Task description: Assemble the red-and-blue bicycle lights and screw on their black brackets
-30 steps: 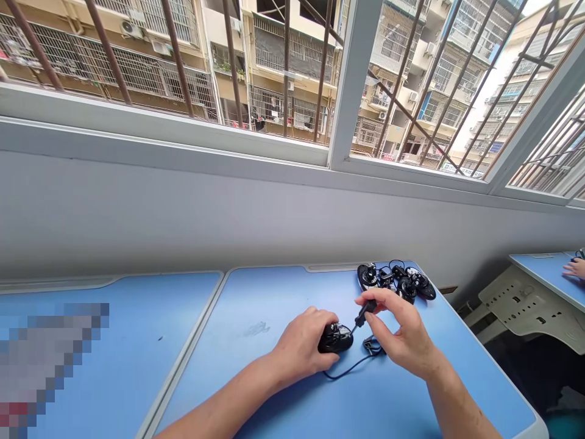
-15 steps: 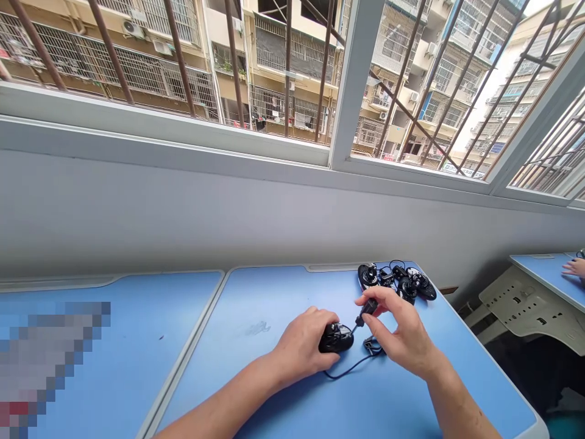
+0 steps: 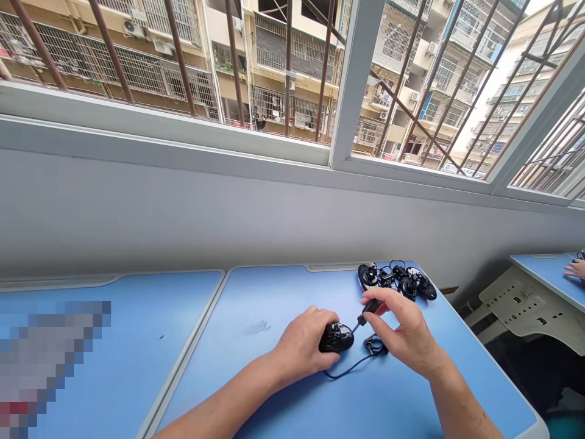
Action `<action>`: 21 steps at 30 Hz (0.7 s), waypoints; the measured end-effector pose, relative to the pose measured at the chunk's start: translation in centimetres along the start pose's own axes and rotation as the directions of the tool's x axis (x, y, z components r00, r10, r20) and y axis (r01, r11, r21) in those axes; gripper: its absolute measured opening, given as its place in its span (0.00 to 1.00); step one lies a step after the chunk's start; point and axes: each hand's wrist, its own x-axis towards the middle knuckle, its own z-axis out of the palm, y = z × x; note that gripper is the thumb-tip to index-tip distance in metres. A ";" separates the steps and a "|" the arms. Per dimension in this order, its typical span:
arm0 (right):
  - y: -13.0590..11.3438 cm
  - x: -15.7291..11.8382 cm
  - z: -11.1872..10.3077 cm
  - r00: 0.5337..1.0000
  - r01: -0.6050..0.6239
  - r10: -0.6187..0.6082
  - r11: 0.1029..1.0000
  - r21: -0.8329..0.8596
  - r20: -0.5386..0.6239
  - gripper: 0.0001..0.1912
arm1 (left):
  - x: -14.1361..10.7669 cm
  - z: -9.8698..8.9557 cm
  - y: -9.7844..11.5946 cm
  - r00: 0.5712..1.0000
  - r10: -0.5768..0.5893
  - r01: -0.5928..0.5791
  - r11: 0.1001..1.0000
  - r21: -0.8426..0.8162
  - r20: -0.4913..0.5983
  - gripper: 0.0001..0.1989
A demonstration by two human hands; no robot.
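My left hand [image 3: 309,339] is closed around a glossy black corded device [image 3: 339,338] with a rounded, mouse-like shell, pressing it to the blue desk. Between thumb and fingers, my right hand [image 3: 398,326] pinches the black handle of a screwdriver [image 3: 368,309]. The screwdriver slants down to the left, and its thin shaft meets the right end of the shell. Whether the tip sits in a screw is too small to tell. A black cable [image 3: 350,369] runs from under my left hand to a bundled coil [image 3: 375,345] below my right hand.
Several black-and-silver corded devices [image 3: 397,280] lie tangled at the desk's back right. A seam joins this desk [image 3: 256,390] to another on the left, partly pixelated. Behind stand a wall and barred windows. Another person's hand [image 3: 576,268] rests at a desk far right.
My right hand and the screwdriver handle have shifted slightly right, with the shaft still at the shell. My left hand and the device have stayed in place.
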 end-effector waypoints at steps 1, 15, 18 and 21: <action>-0.1 0.0 -0.1 1.000 -0.008 0.008 1.000 0.020 0.015 0.15 | 0.0 0.0 0.0 1.000 -0.002 0.002 1.000 0.000 0.001 0.15; 0.7 -0.2 -0.2 0.995 -0.095 0.091 0.983 -0.155 -0.031 0.08 | 0.0 -0.1 0.1 1.000 -0.012 0.012 1.000 0.001 0.012 0.16; 0.9 -0.2 -0.5 0.993 -0.119 0.117 0.976 -0.180 -0.025 0.07 | 0.1 0.0 0.0 1.000 -0.011 0.011 1.000 -0.005 0.012 0.17; 0.8 -0.3 -0.7 0.993 -0.118 0.120 0.984 -0.137 0.010 0.08 | 0.0 0.0 0.0 1.000 -0.011 0.011 1.000 -0.011 0.011 0.17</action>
